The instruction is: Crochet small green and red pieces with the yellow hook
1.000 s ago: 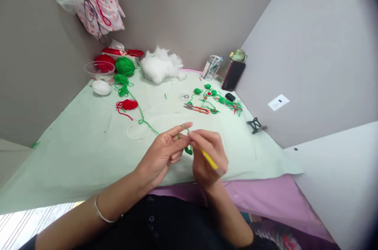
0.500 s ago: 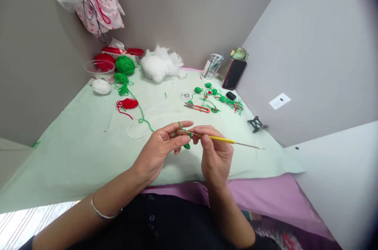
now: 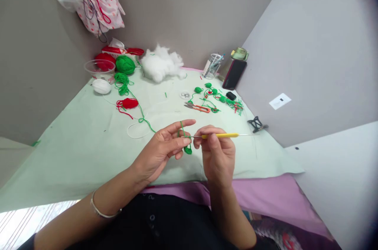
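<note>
My left hand point(image 3: 162, 145) pinches a small green crocheted piece point(image 3: 188, 150) between thumb and fingers, its index finger stretched out with green yarn point(image 3: 182, 125) looped over it. In my right hand point(image 3: 217, 151) is a crochet hook with a yellow handle point(image 3: 226, 135), held between thumb and fingers. The hook's metal tip reaches left to the green loops at my left thumb. From my left hand the yarn runs back across the table to a loose green bundle point(image 3: 122, 83).
Orange-handled snips point(image 3: 201, 108) and small green crocheted balls point(image 3: 198, 90) lie beyond my hands. Farther back are white stuffing point(image 3: 159, 65), a green yarn ball point(image 3: 125, 65), a plastic tub point(image 3: 99, 67), a clear pen cup point(image 3: 212, 67) and a leaning phone point(image 3: 234, 74). Red yarn point(image 3: 129, 103) lies left.
My right hand has shifted slightly right, and the hook now lies nearly level. The green piece hangs a little lower below my left thumb.
</note>
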`<action>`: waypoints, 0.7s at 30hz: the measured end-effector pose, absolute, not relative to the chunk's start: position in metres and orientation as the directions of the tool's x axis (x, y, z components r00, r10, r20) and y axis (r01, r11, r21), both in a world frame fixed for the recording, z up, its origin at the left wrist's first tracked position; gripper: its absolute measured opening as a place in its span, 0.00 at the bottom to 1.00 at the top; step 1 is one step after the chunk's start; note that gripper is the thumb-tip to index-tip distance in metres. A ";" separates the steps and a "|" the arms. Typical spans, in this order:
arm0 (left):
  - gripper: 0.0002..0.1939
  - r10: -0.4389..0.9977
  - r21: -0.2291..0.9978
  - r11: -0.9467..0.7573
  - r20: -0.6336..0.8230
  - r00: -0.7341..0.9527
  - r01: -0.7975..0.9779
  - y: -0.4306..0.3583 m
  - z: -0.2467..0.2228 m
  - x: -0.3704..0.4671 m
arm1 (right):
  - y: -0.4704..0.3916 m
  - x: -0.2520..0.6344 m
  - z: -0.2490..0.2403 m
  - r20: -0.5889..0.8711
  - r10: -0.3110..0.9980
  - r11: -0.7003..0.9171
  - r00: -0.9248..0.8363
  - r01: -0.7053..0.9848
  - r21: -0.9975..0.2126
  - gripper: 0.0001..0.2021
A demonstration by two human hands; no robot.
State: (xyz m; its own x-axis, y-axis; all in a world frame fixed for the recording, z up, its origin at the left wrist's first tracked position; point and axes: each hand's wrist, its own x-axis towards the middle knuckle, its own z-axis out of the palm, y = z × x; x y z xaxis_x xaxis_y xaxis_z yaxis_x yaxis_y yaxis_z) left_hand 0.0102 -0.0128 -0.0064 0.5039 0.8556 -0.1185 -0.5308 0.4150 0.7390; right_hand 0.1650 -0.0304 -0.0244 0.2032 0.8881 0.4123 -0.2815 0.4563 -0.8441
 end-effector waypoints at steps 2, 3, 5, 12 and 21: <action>0.22 0.849 0.739 0.421 -0.118 0.515 -0.525 -0.014 -0.006 0.011 | -0.031 0.163 -0.026 0.418 0.890 0.454 0.181 -0.264 -0.851 0.07; 0.22 0.843 0.737 0.431 -0.124 0.523 -0.521 -0.014 -0.006 0.010 | -0.030 0.162 -0.026 0.421 0.888 0.457 0.185 -0.259 -0.851 0.07; 0.22 0.833 0.730 0.454 -0.144 0.534 -0.511 -0.013 -0.005 0.008 | -0.030 0.164 -0.025 0.426 0.876 0.475 0.225 -0.256 -0.842 0.07; 0.20 0.828 0.730 0.459 -0.143 0.542 -0.507 -0.009 -0.005 0.003 | -0.030 0.173 -0.017 0.364 0.895 0.436 0.257 -0.339 -0.834 0.07; 0.17 0.914 0.886 0.209 -0.027 0.404 -0.413 -0.015 -0.008 0.009 | -0.035 0.166 -0.023 0.597 0.787 0.597 0.157 0.050 -0.801 0.09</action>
State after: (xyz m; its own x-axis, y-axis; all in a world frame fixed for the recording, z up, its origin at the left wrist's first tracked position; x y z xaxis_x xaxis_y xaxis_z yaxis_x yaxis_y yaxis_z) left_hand 0.0093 -0.0153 -0.0084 0.4041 0.9143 -0.0274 -0.4135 0.2093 0.8861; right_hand 0.1663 -0.0351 -0.0234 0.1570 0.7870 0.5966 0.0504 0.5970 -0.8007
